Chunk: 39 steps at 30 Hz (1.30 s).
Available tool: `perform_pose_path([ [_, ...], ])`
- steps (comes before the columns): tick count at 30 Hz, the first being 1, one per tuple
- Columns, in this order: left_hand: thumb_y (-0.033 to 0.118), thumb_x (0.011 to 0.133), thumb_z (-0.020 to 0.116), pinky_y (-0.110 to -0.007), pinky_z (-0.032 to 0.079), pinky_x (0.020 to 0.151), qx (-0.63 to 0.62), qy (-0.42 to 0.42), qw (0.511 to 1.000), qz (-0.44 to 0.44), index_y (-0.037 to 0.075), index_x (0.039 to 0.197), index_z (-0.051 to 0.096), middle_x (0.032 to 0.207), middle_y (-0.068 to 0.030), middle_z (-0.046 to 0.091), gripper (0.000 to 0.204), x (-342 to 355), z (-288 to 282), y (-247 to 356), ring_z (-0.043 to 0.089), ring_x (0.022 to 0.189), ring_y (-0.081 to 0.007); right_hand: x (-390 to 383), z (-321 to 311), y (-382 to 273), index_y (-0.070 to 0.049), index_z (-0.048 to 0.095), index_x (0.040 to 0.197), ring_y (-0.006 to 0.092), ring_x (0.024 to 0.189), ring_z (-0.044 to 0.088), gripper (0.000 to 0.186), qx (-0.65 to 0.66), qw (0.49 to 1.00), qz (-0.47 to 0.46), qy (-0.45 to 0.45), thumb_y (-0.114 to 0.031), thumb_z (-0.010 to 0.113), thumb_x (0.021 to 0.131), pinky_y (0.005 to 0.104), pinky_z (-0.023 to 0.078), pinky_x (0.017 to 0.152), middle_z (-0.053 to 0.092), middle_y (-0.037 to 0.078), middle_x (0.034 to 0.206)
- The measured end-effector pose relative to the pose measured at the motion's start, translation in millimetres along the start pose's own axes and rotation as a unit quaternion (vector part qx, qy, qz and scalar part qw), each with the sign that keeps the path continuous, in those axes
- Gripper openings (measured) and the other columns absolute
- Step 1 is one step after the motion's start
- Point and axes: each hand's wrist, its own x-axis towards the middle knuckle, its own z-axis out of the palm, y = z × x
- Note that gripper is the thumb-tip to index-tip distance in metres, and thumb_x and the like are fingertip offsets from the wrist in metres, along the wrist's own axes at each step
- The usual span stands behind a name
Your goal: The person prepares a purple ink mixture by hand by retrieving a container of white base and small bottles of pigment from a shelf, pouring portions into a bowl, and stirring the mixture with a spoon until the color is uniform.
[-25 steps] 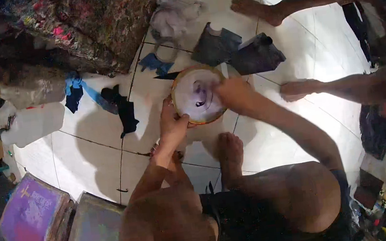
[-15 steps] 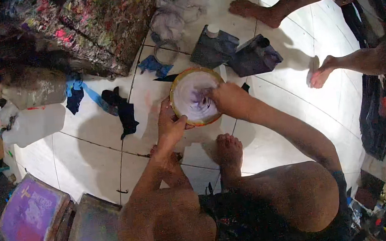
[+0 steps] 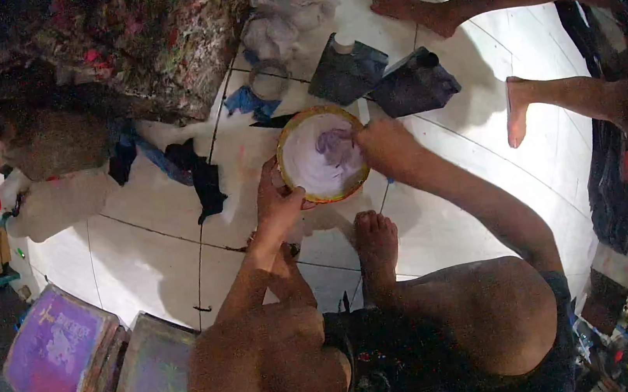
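A round tub (image 3: 293, 187) with a yellow, stained rim is in front of me, above my feet. Inside lies a thick, pale lilac paste (image 3: 308, 161), with a darker purple swirl (image 3: 335, 146) toward its right side. My left hand (image 3: 277, 204) grips the tub's lower left edge, thumb at the rim and fingers around the outer wall. At the right rim my right hand (image 3: 386, 144) is closed, knuckles up, with its fingertips over the paste. Whatever it grips is hidden by the hand.
Two dark open containers (image 3: 346, 70) stand just beyond the tub, near a tape roll (image 3: 268, 80) and blue scraps (image 3: 252, 103). Dark cloth pieces (image 3: 207, 189) lie left on the tiles. Purple-stained framed panels (image 3: 62, 344) lean lower left. Another person's legs (image 3: 552, 92) are at right.
My right hand has shifted slightly right, from over the paste to the tub's rim, uncovering more of the purple swirl. The other person's nearer foot has turned.
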Motion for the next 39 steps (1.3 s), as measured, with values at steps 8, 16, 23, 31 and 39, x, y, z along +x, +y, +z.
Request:
perform_pose_path([
  [8,0.001,0.086,0.058,-0.033,0.055,0.075,0.011,-0.05,0.998,-0.048,-0.002,0.138,0.031,0.121,-0.0251,0.054,0.059,-7,-35,24,0.062,0.101,-0.0271,-43,-3,40,-0.006,0.062,0.094,0.0377,0.073,0.063,0.019,-0.048,0.993,0.103,-0.012,-0.023,0.053,0.088,0.0466,0.052,0.067,0.062,0.019,0.075],
  [16,0.007,0.09,0.05,-0.044,0.039,0.099,0.589,0.198,0.725,0.296,-0.004,0.126,0.049,0.124,-0.0234,0.053,0.038,15,-114,-26,0.049,0.116,-0.0376,-97,150,90,-0.003,0.06,0.108,0.0361,0.088,0.061,0.032,0.103,0.97,0.17,0.139,-0.024,0.062,0.085,0.0415,0.052,0.074,0.058,0.018,0.098],
  [23,0.011,0.09,0.053,-0.043,0.048,0.077,0.583,0.197,0.759,0.213,0.002,0.11,0.06,0.098,-0.0179,0.062,0.023,13,-150,-33,0.06,0.09,-0.0336,-90,69,78,-0.004,0.048,0.127,0.0316,0.101,0.058,0.072,0.244,0.833,0.314,0.386,-0.031,0.081,0.069,0.0389,0.047,0.087,0.057,0.019,0.109],
  [31,0.021,0.089,0.061,-0.042,0.049,0.06,0.645,0.182,0.688,0.277,0.001,0.083,0.06,0.075,-0.0159,0.06,0.021,31,-172,-38,0.06,0.07,-0.0343,-25,53,133,-0.001,0.041,0.125,0.0239,0.105,0.055,0.074,0.402,0.728,0.145,0.535,-0.022,0.084,0.069,0.0359,0.045,0.092,0.054,0.014,0.114],
  [39,0.016,0.088,0.061,-0.038,0.05,0.056,0.645,0.219,0.638,0.359,0.002,0.083,0.057,0.072,-0.014,0.059,0.015,13,-169,-56,0.06,0.064,-0.0305,-107,-34,85,-0.007,0.038,0.128,0.0291,0.106,0.058,0.067,0.318,0.858,0.124,0.385,-0.021,0.078,0.076,0.0401,0.049,0.088,0.057,0.018,0.116],
])
